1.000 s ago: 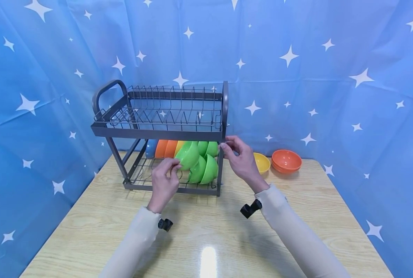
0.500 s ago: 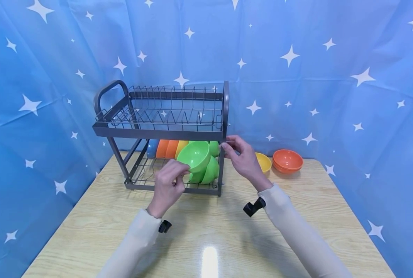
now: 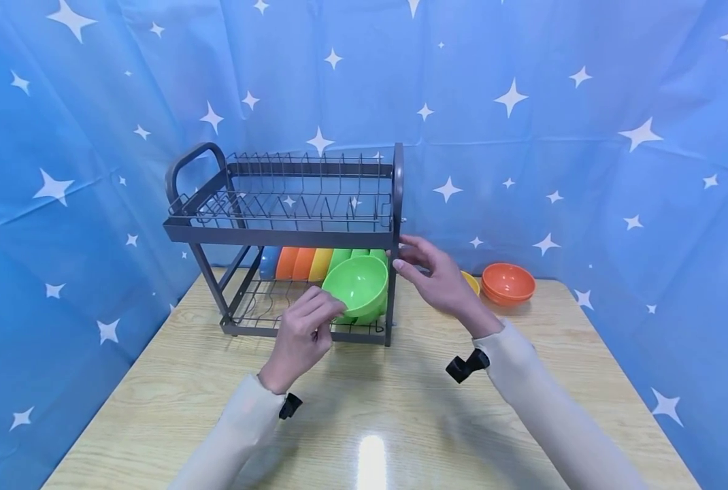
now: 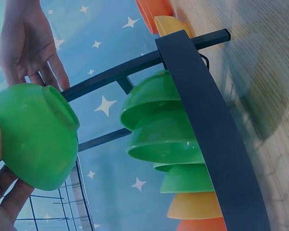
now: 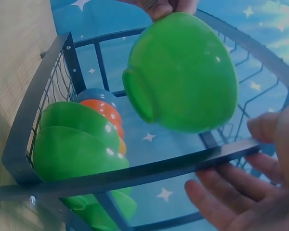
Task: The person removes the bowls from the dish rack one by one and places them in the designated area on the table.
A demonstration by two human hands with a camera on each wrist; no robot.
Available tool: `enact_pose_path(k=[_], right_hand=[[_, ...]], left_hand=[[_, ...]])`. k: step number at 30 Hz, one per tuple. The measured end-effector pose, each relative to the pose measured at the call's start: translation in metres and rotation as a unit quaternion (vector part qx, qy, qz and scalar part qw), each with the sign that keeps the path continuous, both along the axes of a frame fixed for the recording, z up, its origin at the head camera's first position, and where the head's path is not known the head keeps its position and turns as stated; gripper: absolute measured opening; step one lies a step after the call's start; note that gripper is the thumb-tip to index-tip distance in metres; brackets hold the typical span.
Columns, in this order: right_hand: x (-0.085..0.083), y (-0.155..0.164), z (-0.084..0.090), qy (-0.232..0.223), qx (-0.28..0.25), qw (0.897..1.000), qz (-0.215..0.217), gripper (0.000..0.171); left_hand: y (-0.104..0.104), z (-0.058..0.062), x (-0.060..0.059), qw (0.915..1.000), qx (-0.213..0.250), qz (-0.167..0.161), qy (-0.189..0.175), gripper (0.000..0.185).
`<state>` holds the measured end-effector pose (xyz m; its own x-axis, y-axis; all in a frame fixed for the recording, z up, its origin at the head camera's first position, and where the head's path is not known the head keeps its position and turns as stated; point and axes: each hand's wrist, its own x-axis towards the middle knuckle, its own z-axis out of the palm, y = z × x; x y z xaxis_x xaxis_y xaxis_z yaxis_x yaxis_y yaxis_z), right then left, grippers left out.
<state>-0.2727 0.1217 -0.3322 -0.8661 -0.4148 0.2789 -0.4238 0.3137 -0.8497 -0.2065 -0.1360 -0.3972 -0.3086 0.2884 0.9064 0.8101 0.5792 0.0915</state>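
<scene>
My left hand [image 3: 322,307] pinches the rim of a green bowl [image 3: 358,286], which hangs just in front of the lower tier of a grey two-tier dish rack [image 3: 278,235]. In the left wrist view the green bowl [image 4: 36,134] rests against my left fingers [image 4: 5,192]. My right hand [image 3: 405,263] is open beside the rack's right front post, fingers straight and close to the bowl's right side. In the right wrist view the bowl [image 5: 183,72] hangs above my right fingers [image 5: 241,202]. A row of blue, orange, yellow and green bowls [image 3: 315,264] stands on edge in the lower tier.
The rack's upper tier [image 3: 290,204] holds nothing. A yellow bowl [image 3: 469,280] and stacked orange bowls [image 3: 507,282] sit on the wooden table [image 3: 370,408] right of the rack. A blue starred cloth closes in the back and sides.
My left hand has drawn the green bowl forward and to the right out of the lower tier, turning its opening up. My right hand has left the rack post and opened.
</scene>
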Motion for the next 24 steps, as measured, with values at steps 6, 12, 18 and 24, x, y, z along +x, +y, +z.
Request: enact_pose_path(k=[6, 12, 18, 24], right_hand=[[0.015, 0.010, 0.004, 0.024, 0.047, 0.999, 0.014, 0.067], [0.035, 0.021, 0.006, 0.085, 0.079, 0.993, 0.021, 0.075], [0.054, 0.029, 0.006, 0.176, 0.134, 0.974, 0.051, 0.078], [0.064, 0.034, 0.004, 0.254, 0.166, 0.947, 0.103, 0.069]], left_hand=[[0.003, 0.001, 0.003, 0.9998, -0.017, -0.007, 0.011, 0.042], [0.005, 0.002, 0.008, 0.9994, -0.031, -0.014, 0.008, 0.045], [0.008, 0.002, 0.010, 0.9990, -0.042, -0.016, 0.001, 0.043], [0.010, 0.005, 0.013, 0.9980, -0.059, -0.021, -0.010, 0.043]])
